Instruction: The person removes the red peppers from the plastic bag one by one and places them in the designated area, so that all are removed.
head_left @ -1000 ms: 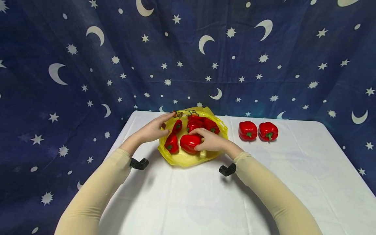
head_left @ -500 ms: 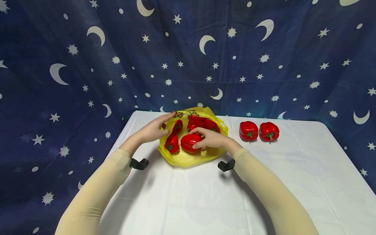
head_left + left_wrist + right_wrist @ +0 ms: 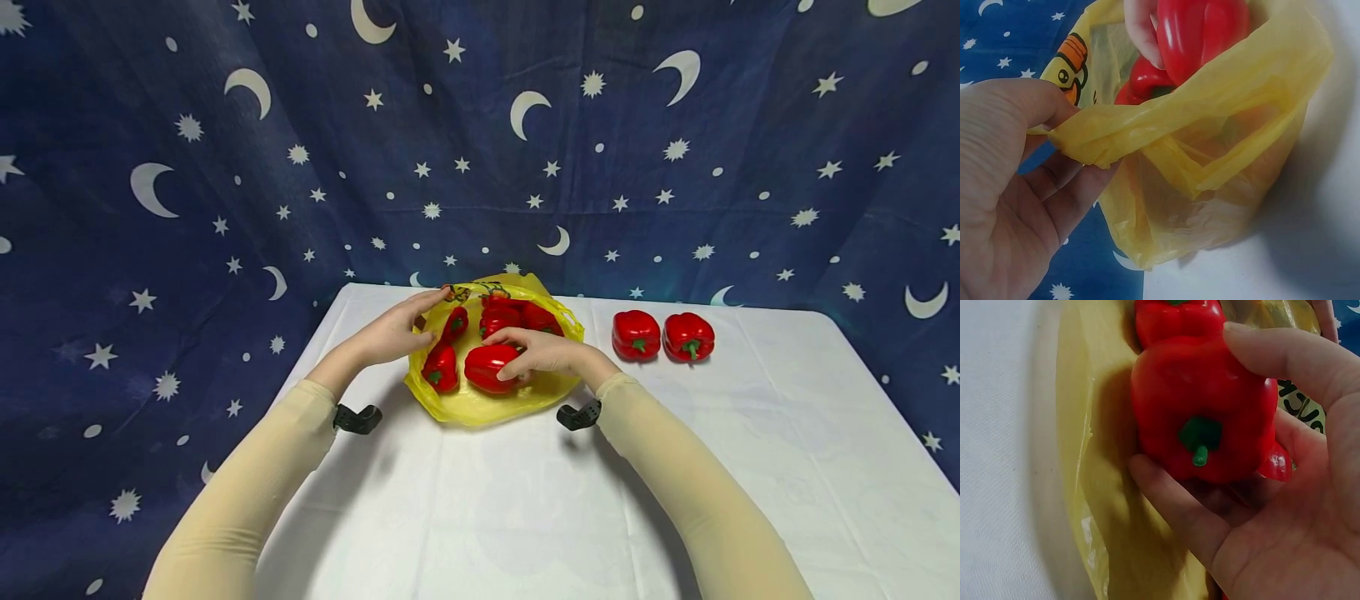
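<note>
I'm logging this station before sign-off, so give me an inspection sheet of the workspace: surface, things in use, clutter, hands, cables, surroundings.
Surface: table with a white, faintly creased covering.
Things in use: open yellow bag holding several red peppers; two outside peppers sit side by side to its right.
Clutter: nothing seen.
Left hand: pinches the bag's rim.
Right hand: grips one pepper within the bag's opening.
Cables: nothing seen.
Surroundings: dark blue backdrop with pale moons and stars.
</note>
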Motion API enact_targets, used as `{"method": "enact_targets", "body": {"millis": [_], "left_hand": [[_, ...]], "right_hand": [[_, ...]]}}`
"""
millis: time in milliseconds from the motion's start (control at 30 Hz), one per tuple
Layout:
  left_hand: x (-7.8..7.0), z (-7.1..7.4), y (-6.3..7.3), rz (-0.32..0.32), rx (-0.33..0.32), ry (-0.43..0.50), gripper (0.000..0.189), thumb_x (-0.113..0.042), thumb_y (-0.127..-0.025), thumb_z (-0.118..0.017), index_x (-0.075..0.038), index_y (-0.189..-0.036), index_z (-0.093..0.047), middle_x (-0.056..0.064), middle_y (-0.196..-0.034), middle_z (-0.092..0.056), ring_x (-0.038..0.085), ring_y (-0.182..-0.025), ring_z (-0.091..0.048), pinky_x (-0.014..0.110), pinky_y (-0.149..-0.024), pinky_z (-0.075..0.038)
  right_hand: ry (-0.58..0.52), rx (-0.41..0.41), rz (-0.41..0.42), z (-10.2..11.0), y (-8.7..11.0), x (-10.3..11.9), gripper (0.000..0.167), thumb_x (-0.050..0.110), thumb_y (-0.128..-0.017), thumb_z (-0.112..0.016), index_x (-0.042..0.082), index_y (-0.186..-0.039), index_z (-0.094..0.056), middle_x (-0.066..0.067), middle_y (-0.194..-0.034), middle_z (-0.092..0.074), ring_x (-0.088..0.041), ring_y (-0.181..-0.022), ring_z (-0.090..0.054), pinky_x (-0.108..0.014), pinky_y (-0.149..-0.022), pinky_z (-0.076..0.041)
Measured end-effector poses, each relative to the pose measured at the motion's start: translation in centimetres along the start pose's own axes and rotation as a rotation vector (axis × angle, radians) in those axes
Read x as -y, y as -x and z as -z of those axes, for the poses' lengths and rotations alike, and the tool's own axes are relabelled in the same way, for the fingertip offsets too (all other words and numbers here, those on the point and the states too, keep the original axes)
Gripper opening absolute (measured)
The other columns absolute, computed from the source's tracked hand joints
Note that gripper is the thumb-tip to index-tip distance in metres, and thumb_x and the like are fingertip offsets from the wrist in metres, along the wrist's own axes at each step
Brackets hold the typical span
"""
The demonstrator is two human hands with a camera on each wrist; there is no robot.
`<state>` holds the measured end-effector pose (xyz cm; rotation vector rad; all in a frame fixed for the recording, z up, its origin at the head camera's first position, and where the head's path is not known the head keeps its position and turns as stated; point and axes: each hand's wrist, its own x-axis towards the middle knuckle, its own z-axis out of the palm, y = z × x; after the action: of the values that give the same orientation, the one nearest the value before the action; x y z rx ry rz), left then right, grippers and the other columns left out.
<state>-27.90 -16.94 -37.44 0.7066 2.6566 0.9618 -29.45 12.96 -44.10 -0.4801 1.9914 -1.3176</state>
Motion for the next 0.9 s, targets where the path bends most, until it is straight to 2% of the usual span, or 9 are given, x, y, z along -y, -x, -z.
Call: {"method": "enact_targets", "body": {"millis": [167, 300, 500, 600, 733, 800, 900], "left_hand": [[0.1, 0.0, -0.1, -0.002, 0.001, 0.007, 0.078, -0.012, -0.096, -0.063, -0.026, -0.164, -0.026, 0.003, -0.165, -0.028, 0.029, -0.119, -0.052, 0.044, -0.106, -0.045], [0.1, 0.0, -0.2, 0.000, 0.001, 0.008, 0.078, -0.012, -0.096, -0.063, -0.026, -0.164, -0.026, 0.003, -0.165, -0.029, 0.029, -0.120, -0.051, 0.044, -0.106, -0.045], [0.1, 0.0, -0.2, 0.001, 0.002, 0.008, 0.078, -0.013, -0.096, -0.063, -0.027, -0.164, -0.026, 0.003, -0.165, -0.029, 0.029, -0.117, -0.052, 0.045, -0.105, -0.046], [0.2, -0.1, -0.1, -0.001, 0.003, 0.012, 0.078, -0.013, -0.096, -0.063, -0.026, -0.164, -0.027, 0.004, -0.165, -0.029, 0.029, -0.119, -0.052, 0.046, -0.106, -0.045], [0.2, 0.0, -0.1, 0.001, 0.003, 0.016, 0.078, -0.013, -0.096, -0.063, -0.027, -0.164, -0.026, 0.003, -0.165, -0.028, 0.029, -0.121, -0.051, 0.046, -0.107, -0.045], [0.2, 0.0, -0.1, 0.001, 0.003, 0.016, 0.079, -0.013, -0.096, -0.063, -0.028, -0.164, -0.026, 0.003, -0.165, -0.028, 0.029, -0.121, -0.051, 0.046, -0.107, -0.045], [0.2, 0.0, -0.1, -0.005, 0.003, 0.017, 0.078, -0.013, -0.096, -0.063, -0.027, -0.164, -0.027, 0.002, -0.165, -0.028, 0.029, -0.120, -0.051, 0.045, -0.106, -0.046]], "right_hand": [[0.009, -0.015, -0.010, -0.1, -0.1, 0.1, 0.071, 0.033, -0.079, -0.088, 0.025, -0.141, -0.055, -0.008, -0.137, -0.053, -0.031, -0.088, -0.063, -0.043, -0.081, -0.056], [0.009, -0.012, -0.013, -0.1, -0.2, 0.2, 0.077, 0.033, -0.079, -0.087, 0.025, -0.147, -0.051, -0.009, -0.139, -0.052, -0.032, -0.081, -0.062, -0.042, -0.079, -0.056], [0.016, 0.005, -0.009, -0.1, -0.3, 0.1, 0.088, 0.032, -0.079, -0.086, 0.024, -0.156, -0.044, -0.009, -0.143, -0.047, -0.030, -0.082, -0.061, -0.039, -0.075, -0.055], [0.008, 0.005, -0.002, -0.1, -0.1, 0.0, 0.085, 0.031, -0.081, -0.085, 0.024, -0.155, -0.045, -0.009, -0.143, -0.048, -0.030, -0.087, -0.062, -0.040, -0.077, -0.057], [-0.048, -0.005, 0.008, 0.1, 0.3, 0.1, 0.076, 0.029, -0.081, -0.085, 0.026, -0.149, -0.051, -0.008, -0.144, -0.050, -0.030, -0.110, -0.059, -0.045, -0.086, -0.057], [-0.069, -0.004, 0.011, 0.2, 0.7, 0.2, 0.073, 0.027, -0.081, -0.085, 0.027, -0.147, -0.054, -0.008, -0.143, -0.051, -0.030, -0.116, -0.057, -0.046, -0.087, -0.057], [-0.077, 0.017, 0.016, 0.6, 1.3, 0.5, 0.071, 0.026, -0.083, -0.083, 0.027, -0.147, -0.053, -0.009, -0.143, -0.050, -0.031, -0.112, -0.056, -0.043, -0.085, -0.056]]}}
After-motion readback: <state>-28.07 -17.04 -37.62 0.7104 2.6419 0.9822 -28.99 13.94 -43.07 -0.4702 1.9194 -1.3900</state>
